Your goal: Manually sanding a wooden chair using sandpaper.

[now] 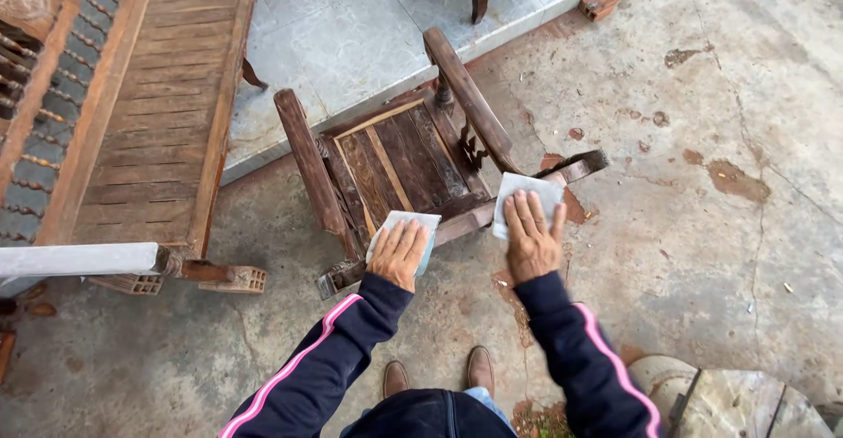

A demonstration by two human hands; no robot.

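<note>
Now both hands press flat, fingers spread: left hand (399, 254) on a pale sanding sheet (425, 224), right hand (531, 243) on another sheet (525, 188). Wooden chair (395, 170) lies tipped at twelve o'clock, bench (158, 96) at ten.

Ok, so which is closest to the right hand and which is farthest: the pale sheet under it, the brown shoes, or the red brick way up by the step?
From the right hand, in the head view:
1. The pale sheet, directly under its fingers on the chair's front rail.
2. The brown shoes, below it near the person's body.
3. The red brick, far up at the edge of the tiled step.
</note>
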